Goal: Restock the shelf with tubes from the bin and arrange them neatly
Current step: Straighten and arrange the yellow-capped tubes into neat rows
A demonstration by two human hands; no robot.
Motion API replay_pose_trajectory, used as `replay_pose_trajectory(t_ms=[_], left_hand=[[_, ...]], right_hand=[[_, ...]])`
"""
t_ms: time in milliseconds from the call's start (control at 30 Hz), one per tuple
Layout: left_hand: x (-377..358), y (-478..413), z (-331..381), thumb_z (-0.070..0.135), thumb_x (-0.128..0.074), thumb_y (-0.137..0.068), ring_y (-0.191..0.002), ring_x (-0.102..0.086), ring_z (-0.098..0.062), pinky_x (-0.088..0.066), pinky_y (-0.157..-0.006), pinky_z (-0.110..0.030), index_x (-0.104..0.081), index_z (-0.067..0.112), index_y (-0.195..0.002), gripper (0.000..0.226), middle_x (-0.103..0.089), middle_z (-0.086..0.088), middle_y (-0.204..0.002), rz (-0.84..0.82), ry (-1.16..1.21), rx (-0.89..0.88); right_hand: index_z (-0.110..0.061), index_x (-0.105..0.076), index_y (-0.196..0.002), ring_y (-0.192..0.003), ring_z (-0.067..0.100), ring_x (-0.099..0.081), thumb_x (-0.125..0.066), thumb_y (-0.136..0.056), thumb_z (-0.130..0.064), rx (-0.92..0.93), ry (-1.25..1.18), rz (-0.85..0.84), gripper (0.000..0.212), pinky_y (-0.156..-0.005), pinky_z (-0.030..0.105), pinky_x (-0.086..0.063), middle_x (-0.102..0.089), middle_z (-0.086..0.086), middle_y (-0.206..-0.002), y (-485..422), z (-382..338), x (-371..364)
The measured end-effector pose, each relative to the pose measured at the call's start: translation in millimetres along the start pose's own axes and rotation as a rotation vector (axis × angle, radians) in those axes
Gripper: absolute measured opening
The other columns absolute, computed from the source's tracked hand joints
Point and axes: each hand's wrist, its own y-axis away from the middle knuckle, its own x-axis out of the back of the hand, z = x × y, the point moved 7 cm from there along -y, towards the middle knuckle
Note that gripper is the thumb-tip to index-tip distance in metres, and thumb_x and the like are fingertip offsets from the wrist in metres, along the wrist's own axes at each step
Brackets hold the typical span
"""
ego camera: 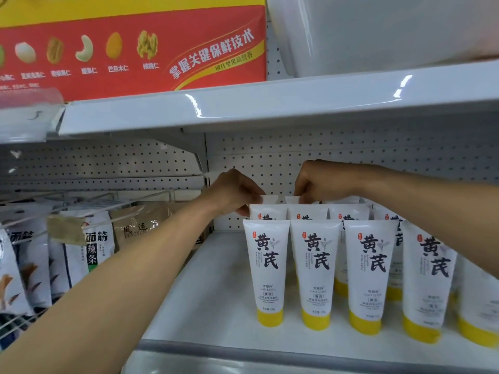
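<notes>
L hand (235, 191) pinches top of back tube (267, 200), mid-frame; R hand (321, 183) pinches top of next tube (293, 200). Both tubes behind front row (270, 265) on shelf (216, 306).

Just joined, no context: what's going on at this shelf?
A person is arranging white, yellow-capped tubes on the shelf. The left hand pinches the top edge of a rear tube, the right hand that of the neighbouring tube. Both stand behind the front row, where four tubes stand cap-down. Snack bags hang to the left.
</notes>
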Motion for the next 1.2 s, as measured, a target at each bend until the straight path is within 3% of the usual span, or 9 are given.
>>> replay_pose_trajectory(t_ms=[333, 600, 933, 1200], left_hand=[[-4.6, 1.8, 5.6, 0.008, -0.071, -0.084, -0.076, -0.074, -0.022, -0.061, -0.074, -0.035, -0.075, 0.011, -0.096, 0.014, -0.074, -0.005, -0.082, -0.020, -0.004, -0.020], [-6.0, 2.0, 6.1, 0.008, -0.071, -0.084, -0.075, -0.074, -0.020, -0.061, -0.070, -0.030, -0.075, 0.012, -0.096, 0.013, -0.073, -0.004, -0.083, -0.021, -0.006, -0.019], [-7.2, 3.5, 7.5, 0.004, -0.070, -0.083, -0.072, -0.072, -0.021, -0.059, -0.060, -0.024, -0.074, 0.015, -0.087, 0.012, -0.072, -0.002, -0.078, -0.011, 0.027, -0.045], [-6.7, 4.9, 6.5, 0.007, -0.071, -0.084, -0.072, -0.073, -0.020, -0.061, -0.065, -0.029, -0.074, 0.014, -0.091, 0.011, -0.073, -0.003, -0.080, -0.010, 0.016, -0.026]], right_hand=[[-0.011, -0.076, -0.096, -0.083, 0.016, -0.069, -0.068, -0.087, -0.018, 0.000, -0.007, -0.003, 0.014, -0.084, 0.036, -0.057, -0.074, -0.003, -0.088, 1.4, -0.2, -0.5], [-0.012, -0.074, -0.104, -0.085, 0.013, -0.067, -0.067, -0.088, -0.017, 0.002, -0.023, 0.004, 0.018, -0.080, 0.027, -0.054, -0.070, -0.005, -0.092, 1.4, 0.6, -1.3], [-0.014, -0.074, -0.102, -0.084, 0.010, -0.066, -0.068, -0.087, -0.017, -0.001, -0.022, 0.007, 0.017, -0.083, 0.028, -0.055, -0.070, -0.008, -0.090, 0.9, 0.7, -1.8], [-0.014, -0.075, -0.099, -0.084, 0.010, -0.067, -0.066, -0.088, -0.017, 0.005, -0.021, 0.016, 0.014, -0.082, 0.029, -0.055, -0.073, -0.004, -0.093, 2.1, -1.3, -1.4]])
